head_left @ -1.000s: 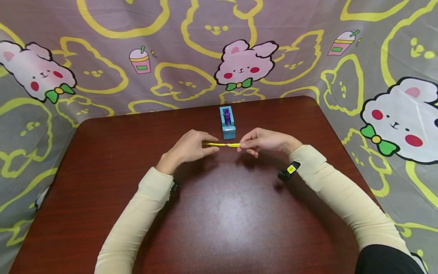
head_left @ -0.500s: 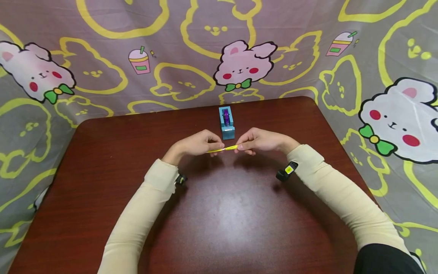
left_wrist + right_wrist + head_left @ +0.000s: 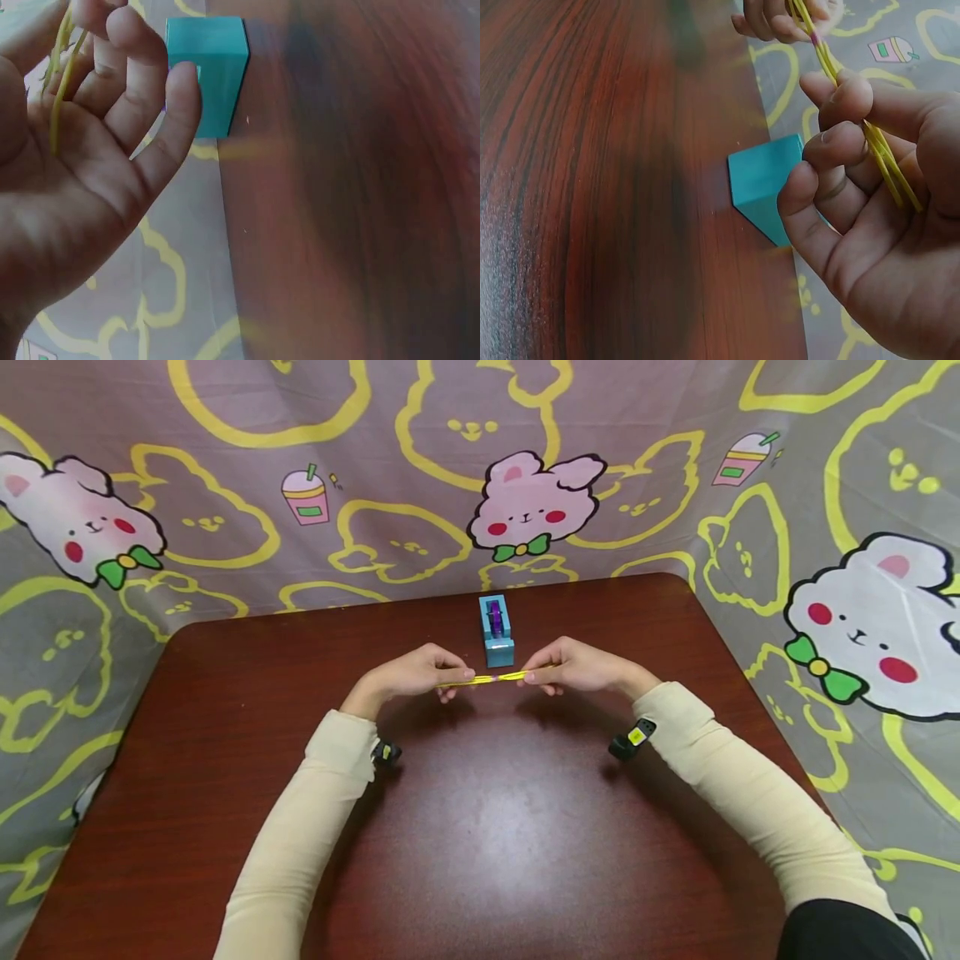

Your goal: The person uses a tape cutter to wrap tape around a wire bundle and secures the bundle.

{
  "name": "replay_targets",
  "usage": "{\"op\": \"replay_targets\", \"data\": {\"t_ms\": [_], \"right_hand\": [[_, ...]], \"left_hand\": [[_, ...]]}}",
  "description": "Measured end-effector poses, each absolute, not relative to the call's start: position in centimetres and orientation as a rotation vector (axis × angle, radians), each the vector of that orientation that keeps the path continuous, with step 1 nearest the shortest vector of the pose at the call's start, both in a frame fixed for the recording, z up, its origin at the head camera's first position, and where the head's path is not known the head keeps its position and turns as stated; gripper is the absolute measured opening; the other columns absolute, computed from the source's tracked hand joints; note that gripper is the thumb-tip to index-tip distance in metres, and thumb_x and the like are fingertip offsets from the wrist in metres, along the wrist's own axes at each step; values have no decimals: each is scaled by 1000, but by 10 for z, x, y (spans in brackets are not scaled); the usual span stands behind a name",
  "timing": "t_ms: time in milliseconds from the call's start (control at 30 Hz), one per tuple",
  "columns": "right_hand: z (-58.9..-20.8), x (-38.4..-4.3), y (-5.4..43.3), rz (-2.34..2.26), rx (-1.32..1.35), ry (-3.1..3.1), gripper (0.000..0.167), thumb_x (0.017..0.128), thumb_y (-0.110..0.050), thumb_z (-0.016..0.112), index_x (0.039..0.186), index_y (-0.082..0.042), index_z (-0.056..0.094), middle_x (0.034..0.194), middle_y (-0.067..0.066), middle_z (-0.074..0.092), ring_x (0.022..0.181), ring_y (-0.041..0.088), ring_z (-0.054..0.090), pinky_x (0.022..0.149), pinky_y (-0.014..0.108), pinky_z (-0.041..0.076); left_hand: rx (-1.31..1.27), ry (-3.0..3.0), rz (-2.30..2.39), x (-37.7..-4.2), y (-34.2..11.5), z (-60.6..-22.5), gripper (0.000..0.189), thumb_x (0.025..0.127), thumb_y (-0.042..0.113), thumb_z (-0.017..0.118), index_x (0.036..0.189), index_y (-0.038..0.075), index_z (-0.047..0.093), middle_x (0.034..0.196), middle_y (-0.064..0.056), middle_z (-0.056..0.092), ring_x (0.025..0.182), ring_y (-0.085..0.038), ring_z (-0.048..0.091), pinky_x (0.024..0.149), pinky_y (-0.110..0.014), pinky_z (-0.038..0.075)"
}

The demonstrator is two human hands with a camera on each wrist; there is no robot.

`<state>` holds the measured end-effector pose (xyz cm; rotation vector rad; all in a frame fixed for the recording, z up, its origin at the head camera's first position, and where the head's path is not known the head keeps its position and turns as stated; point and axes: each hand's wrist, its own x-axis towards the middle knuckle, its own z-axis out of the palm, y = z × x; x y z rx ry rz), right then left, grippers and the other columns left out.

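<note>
A bundle of thin yellow strands (image 3: 504, 677) is stretched level between the two hands, with a small purple band round its middle. My left hand (image 3: 420, 673) pinches its left part between thumb and fingers; loose yellow ends lie against the palm in the left wrist view. The right hand (image 3: 573, 667) pinches the other part, and several strand ends (image 3: 891, 166) stick out over that palm. Just beyond the bundle, a blue tape dispenser (image 3: 498, 651) with a purple roll (image 3: 496, 617) stands on the table.
The dark red-brown table (image 3: 510, 827) has its far edge against a patterned cloth (image 3: 405, 452) with yellow outlines and rabbits. This cloth rises at the back and along both sides. A black wrist camera (image 3: 628, 740) hangs below the right sleeve.
My left hand has moved right along the yellow bundle, then back left a little, and its thumb has closed onto the strands. The right hand has stayed nearly still with its pinch.
</note>
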<state>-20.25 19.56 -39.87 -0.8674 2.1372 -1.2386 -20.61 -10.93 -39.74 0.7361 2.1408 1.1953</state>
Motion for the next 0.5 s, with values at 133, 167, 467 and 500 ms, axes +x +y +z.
{"op": "replay_targets", "data": {"t_ms": [133,167,467,500], "right_hand": [[-400,-204,199,-1237,-879,2148,23,101,-18,63,110,1,73,68,14,59,62,20,53,59,35,47],[-400,-204,199,-1236,-879,2149,24,101,-18,63,111,2,73,68,13,58,62,21,53,59,34,47],[-403,-203,198,-1275,-808,2174,26,101,-18,63,114,4,71,69,13,57,63,20,53,61,35,46],[-404,-203,199,-1280,-799,2179,26,101,-18,63,115,4,71,70,14,58,64,20,53,61,36,46]], "left_hand": [[656,2167,1313,-203,-117,-401,27,99,19,66,116,-1,72,92,-20,69,83,-37,64,84,-57,52],[636,2171,1351,-203,-119,-402,27,98,18,68,117,0,72,97,-23,69,86,-41,64,85,-57,52],[484,2220,1554,-200,-125,-410,19,92,12,75,108,2,76,103,-29,70,91,-51,62,84,-58,51],[469,2232,1556,-200,-126,-411,18,92,13,75,107,3,76,102,-29,70,90,-51,62,83,-58,51]]}}
